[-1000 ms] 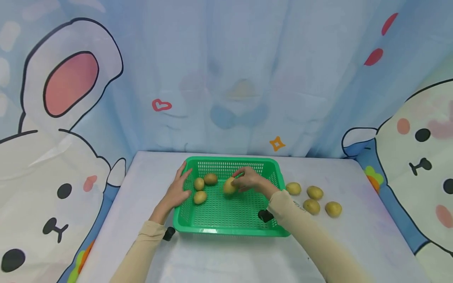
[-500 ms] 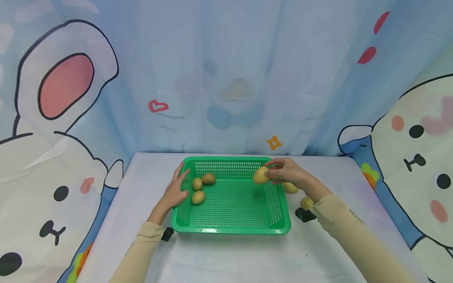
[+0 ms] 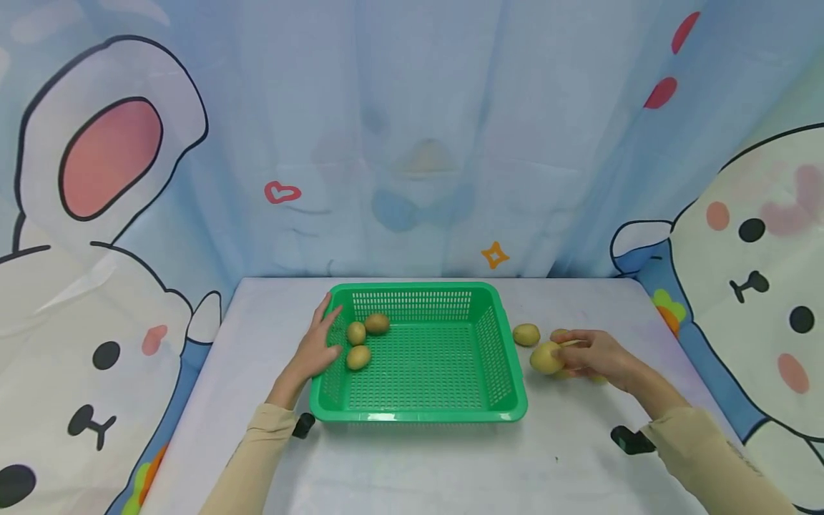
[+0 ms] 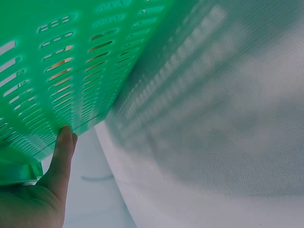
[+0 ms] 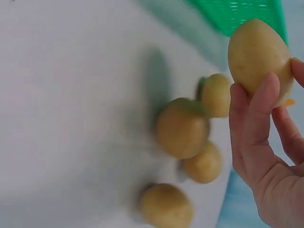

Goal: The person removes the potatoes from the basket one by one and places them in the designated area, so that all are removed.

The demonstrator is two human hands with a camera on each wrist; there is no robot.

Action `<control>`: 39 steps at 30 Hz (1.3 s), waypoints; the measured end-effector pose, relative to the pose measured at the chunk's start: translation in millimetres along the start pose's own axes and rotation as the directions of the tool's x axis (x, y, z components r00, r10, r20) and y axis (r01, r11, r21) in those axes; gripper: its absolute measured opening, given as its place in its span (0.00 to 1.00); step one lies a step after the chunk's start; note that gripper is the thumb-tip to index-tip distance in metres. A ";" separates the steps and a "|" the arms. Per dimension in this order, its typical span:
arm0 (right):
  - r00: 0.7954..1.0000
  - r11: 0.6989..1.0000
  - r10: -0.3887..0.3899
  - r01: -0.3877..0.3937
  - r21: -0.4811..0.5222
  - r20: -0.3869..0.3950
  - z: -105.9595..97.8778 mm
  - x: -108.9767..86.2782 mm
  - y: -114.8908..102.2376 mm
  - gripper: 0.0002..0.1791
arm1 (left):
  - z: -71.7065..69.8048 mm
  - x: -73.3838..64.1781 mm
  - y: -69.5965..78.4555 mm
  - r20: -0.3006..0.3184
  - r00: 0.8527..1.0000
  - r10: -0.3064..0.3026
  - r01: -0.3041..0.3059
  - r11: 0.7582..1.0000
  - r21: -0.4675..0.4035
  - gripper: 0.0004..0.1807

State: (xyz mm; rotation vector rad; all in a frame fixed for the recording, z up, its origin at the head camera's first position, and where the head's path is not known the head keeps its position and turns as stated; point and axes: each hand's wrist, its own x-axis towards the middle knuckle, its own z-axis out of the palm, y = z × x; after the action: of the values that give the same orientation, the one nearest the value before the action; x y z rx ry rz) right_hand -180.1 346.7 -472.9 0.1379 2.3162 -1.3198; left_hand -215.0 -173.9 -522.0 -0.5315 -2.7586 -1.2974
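Observation:
A green plastic basket [image 3: 418, 416] stands on the white table, with three potatoes [image 3: 358, 357] at its left end. My left hand [image 3: 315, 347] holds the basket's left rim; in the left wrist view, fingers [image 4: 63, 147] lie against the outer wall. Right of the basket, my right hand [image 3: 595, 357] pinches a potato [image 3: 544, 358] between thumb and fingertips. The right wrist view shows this held potato [image 5: 256, 57] raised above the table. Several other potatoes [image 5: 183, 128] lie below it, partly hidden by my right hand in the head view.
One loose potato [image 3: 526, 335] lies close beside the basket's right wall. A pale blue curtain [image 3: 412, 143] with cartoon figures hangs behind the table [image 3: 450, 472]. Dark wrist devices [image 3: 632, 440] sit near both sleeves.
My right hand has carried the potato out of the basket, over its right rim, to the group on the right. My left hand stays on the left rim.

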 end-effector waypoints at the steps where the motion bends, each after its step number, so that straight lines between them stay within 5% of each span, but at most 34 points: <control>1: 1.000 1.000 0.005 -0.005 -0.001 -0.001 1.0 -1.2 5.2 0.36 | 0.1 -0.2 -0.1 -0.002 1.000 0.001 -0.001 1.000 -0.005 0.46; 12: 1.000 0.999 0.003 -0.004 -0.053 -0.028 19.6 -7.4 35.0 0.31 | 1.1 -1.6 -0.6 0.011 1.000 -0.027 0.027 1.000 -0.009 0.46; 24: 0.998 0.992 0.039 -0.045 -0.118 -0.049 31.3 -8.5 40.4 0.28 | -0.5 1.0 1.7 0.018 0.999 -0.035 0.035 0.999 -0.019 0.46; 31: 0.999 0.986 0.032 -0.029 -0.162 0.010 16.8 -6.0 29.4 0.27 | -2.7 2.3 3.5 0.013 0.999 -0.029 0.030 0.999 -0.035 0.47; 39: 0.990 0.967 -0.051 0.081 -0.242 0.129 -1.9 -0.9 -12.4 0.32 | -2.9 1.9 4.6 0.017 0.999 -0.036 0.036 0.998 -0.044 0.47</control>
State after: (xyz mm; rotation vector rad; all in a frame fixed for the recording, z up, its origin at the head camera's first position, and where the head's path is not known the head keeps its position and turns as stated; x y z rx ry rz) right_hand -183.7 341.8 -462.0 -0.0988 2.3733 -1.0273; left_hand -215.6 -172.8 -516.3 -0.4994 -2.7713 -1.3706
